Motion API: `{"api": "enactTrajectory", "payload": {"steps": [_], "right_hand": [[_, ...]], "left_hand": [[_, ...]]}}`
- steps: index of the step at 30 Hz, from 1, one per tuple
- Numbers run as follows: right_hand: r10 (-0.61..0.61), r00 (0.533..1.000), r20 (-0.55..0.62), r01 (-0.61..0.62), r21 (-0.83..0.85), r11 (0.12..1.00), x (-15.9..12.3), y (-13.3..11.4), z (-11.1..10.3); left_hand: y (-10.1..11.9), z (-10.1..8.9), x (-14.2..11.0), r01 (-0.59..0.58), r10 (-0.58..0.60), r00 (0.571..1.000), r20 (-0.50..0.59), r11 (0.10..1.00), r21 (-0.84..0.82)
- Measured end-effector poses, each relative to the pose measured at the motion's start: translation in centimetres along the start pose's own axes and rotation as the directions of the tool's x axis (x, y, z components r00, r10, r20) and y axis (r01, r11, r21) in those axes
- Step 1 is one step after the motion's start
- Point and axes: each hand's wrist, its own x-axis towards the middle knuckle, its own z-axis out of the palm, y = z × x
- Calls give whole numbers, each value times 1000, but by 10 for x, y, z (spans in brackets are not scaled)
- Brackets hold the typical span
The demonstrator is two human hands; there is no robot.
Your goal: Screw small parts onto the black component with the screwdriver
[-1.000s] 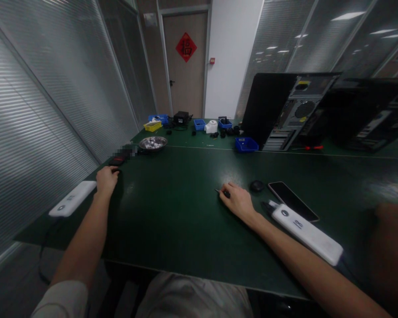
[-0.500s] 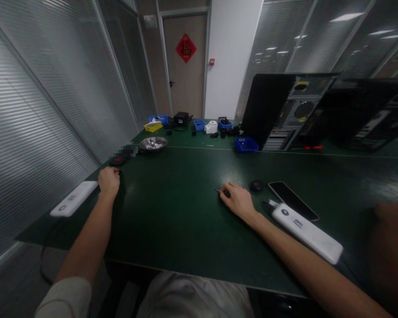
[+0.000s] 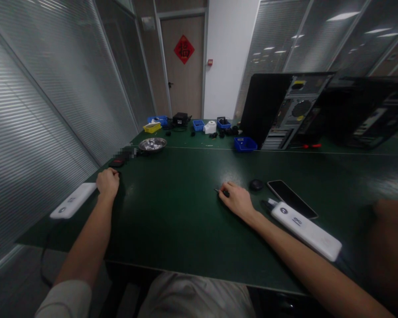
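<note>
My right hand (image 3: 236, 198) rests on the green table with its fingers curled around a small dark-handled tool with a thin metal tip (image 3: 216, 190). The tip points left, and most of the handle is hidden in the fingers. To the left, my left hand (image 3: 107, 183) lies closed on the tabletop. Something dark shows at its fingertips, too small to name. Beside that hand is a white power bank (image 3: 73, 201), and just beyond it is a dark object with a red mark (image 3: 117, 162), partly pixelated.
Right of my right hand are a round black object (image 3: 256, 185), a phone (image 3: 292, 198) and another white power bank (image 3: 307, 230). A metal dish (image 3: 152, 145), a blue bin (image 3: 245, 145) and a computer case (image 3: 268, 108) stand farther back. A blurred skin-coloured shape (image 3: 391, 238) fills the right edge.
The view has shifted very slightly. Both hands keep the same place and grip.
</note>
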Motion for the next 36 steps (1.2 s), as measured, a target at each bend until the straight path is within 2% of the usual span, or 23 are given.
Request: {"api": "enactTrajectory", "payload": {"steps": [3,5,7,9,11,13,14,16,18,22,25,31,36], "right_hand": [[0,1000,-1,0,-1,1000,0,-1,0],[4,1000,-2,-4,-1,1000,1,-2,0],[8,1000,-3,-8,1,1000,1,-2,1],[14,1000,-6,-14,5,1000,1,-2,2],[21,1000,-11,-21,9,1000,1,-2,3],[28,999,-16,-28,18,999,1,-1,3],[28,999,-18,-28,26,999,2,-1,3],[18,1000,-17,-17,49,999,1,-1,3],[-8,1000,-9,9,82,997,1,-4,2],[-74,997,13,71,154,986,-4,-17,1],[-102,995,10,99,184,978,-8,-28,3],[-132,991,-17,132,202,970,-9,-30,9],[-180,983,-27,181,222,958,-9,-27,10]], "left_hand": [[21,-9,-2,-34,35,999,5,997,-75],[50,-11,-8,-146,152,988,27,976,-161],[91,-6,-25,-305,334,940,68,912,-274],[137,5,-56,-456,543,831,124,791,-408],[178,20,-95,-550,720,673,172,641,-535],[207,32,-132,-583,828,530,186,514,-629],[215,36,-146,-585,857,483,182,470,-661],[219,40,-161,-579,886,433,166,414,-702],[213,39,-161,-569,893,423,154,393,-722],[199,38,-147,-552,888,437,146,393,-736],[198,42,-144,-547,887,441,138,388,-742],[200,48,-145,-553,911,404,88,320,-769],[198,51,-143,-555,920,390,41,271,-786]]}}
